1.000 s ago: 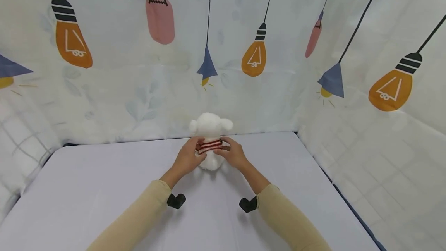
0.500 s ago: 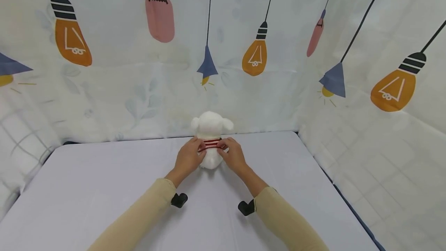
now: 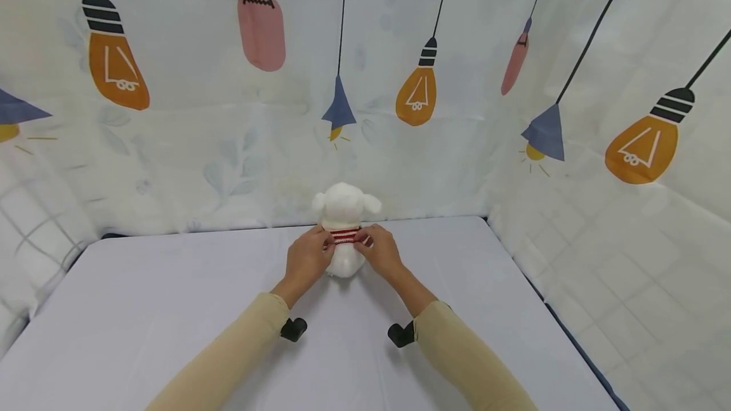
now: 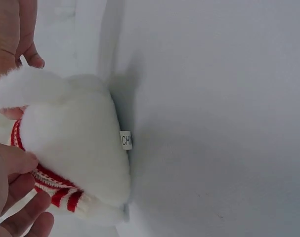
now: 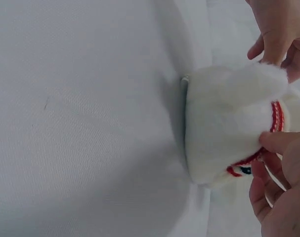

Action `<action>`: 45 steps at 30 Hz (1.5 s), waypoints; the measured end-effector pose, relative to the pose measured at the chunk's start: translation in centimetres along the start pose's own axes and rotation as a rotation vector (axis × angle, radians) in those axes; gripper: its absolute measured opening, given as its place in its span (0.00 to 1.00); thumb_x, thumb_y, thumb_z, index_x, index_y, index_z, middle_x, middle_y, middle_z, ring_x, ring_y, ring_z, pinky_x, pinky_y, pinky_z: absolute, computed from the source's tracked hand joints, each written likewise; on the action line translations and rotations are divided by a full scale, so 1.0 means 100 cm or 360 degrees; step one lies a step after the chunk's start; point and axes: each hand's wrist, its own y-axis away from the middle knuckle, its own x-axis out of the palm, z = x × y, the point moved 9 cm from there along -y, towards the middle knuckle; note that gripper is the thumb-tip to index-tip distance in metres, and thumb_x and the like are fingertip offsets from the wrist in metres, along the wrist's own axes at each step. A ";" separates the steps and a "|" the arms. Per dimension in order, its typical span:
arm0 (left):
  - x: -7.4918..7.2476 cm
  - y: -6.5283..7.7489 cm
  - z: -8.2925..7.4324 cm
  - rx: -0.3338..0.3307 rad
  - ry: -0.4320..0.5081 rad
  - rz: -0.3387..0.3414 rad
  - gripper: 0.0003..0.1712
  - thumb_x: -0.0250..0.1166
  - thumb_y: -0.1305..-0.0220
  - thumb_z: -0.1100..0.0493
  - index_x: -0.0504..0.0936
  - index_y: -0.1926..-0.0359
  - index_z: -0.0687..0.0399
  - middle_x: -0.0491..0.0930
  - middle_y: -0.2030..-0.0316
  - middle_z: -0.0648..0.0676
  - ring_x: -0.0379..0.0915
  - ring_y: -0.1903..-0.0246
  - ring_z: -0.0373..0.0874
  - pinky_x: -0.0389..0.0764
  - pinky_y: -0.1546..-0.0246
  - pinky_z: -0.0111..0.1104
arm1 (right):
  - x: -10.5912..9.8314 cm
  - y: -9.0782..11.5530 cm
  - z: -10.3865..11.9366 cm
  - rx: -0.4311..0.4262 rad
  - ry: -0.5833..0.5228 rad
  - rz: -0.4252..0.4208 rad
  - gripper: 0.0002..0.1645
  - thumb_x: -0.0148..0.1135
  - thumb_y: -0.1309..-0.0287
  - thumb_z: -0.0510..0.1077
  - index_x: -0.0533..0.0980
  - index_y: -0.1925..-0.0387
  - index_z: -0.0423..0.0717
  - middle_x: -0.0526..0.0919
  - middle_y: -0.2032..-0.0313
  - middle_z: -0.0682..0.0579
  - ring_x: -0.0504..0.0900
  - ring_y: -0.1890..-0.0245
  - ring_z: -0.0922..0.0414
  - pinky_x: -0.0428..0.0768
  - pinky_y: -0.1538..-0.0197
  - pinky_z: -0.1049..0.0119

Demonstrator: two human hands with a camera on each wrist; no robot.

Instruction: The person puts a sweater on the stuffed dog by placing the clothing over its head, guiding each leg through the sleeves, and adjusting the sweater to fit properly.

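Note:
A white plush toy sits upright near the table's far edge, and no face shows on it. Round its middle is a red-and-white striped knitted sweater. My left hand pinches the sweater's hem on the left side, thumb near the edge, as the left wrist view shows with the sweater. On the opposite side, my right hand pinches the hem between thumb and fingers. A rounded white tuft sticks out from the toy's body. The toy's front is hidden.
The toy stands on a white-covered table. Close behind it hangs a pale curtain printed with lamps. A small white label sticks out at the toy's base. Black wrist mounts project from both sleeves.
The sweater's lower edge, slanted a second ago, now lies more level. Both hands have drawn slightly closer on its hem, and the fingers have closed in. The toy has hardly moved.

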 end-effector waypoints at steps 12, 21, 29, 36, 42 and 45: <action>0.008 -0.001 0.002 0.0005 -0.0036 0.0166 0.09 0.72 0.47 0.62 0.85 0.62 0.51 0.82 0.65 0.50 0.79 0.66 0.46 0.79 0.69 0.40 | 0.015 -0.001 0.008 -0.0017 0.0070 0.0194 0.10 0.71 0.49 0.38 0.82 0.62 0.49 0.78 0.66 0.52 0.77 0.68 0.57 0.72 0.68 0.73; 0.025 0.001 0.011 -0.0095 0.0085 0.0543 0.02 0.68 0.46 0.64 0.82 0.70 0.53 0.80 0.69 0.50 0.72 0.70 0.43 0.76 0.69 0.36 | 0.022 0.003 0.009 0.0008 0.0083 0.0275 0.06 0.70 0.48 0.39 0.78 0.72 0.49 0.75 0.64 0.53 0.74 0.66 0.60 0.73 0.64 0.69; 0.038 0.011 0.012 -0.0109 0.0172 0.0896 0.04 0.64 0.40 0.63 0.77 0.71 0.52 0.74 0.77 0.48 0.67 0.78 0.41 0.67 0.76 0.32 | 0.023 0.007 0.010 -0.0037 0.0103 0.0290 0.05 0.68 0.44 0.41 0.78 0.71 0.49 0.75 0.64 0.55 0.74 0.67 0.61 0.72 0.67 0.71; 0.032 0.009 0.013 -0.0071 0.0050 0.0663 0.05 0.59 0.33 0.59 0.73 0.66 0.55 0.71 0.81 0.49 0.65 0.82 0.40 0.65 0.82 0.30 | 0.015 0.010 0.020 -0.0243 0.0177 0.0137 0.03 0.62 0.38 0.42 0.75 0.65 0.48 0.78 0.63 0.55 0.76 0.68 0.62 0.73 0.66 0.72; 0.028 0.007 0.012 -0.0075 0.0136 0.0516 0.05 0.55 0.30 0.59 0.69 0.62 0.56 0.70 0.82 0.51 0.64 0.83 0.41 0.62 0.83 0.31 | 0.015 0.010 0.020 -0.0286 0.0094 0.0132 0.03 0.55 0.33 0.39 0.73 0.61 0.43 0.80 0.60 0.51 0.79 0.61 0.58 0.78 0.60 0.68; 0.028 0.005 0.009 -0.0052 0.0241 0.0547 0.04 0.55 0.30 0.60 0.70 0.62 0.56 0.71 0.80 0.50 0.65 0.82 0.40 0.64 0.81 0.30 | 0.017 0.009 0.017 -0.0283 0.0077 0.0200 0.02 0.56 0.34 0.38 0.72 0.61 0.43 0.79 0.61 0.51 0.78 0.61 0.58 0.77 0.60 0.69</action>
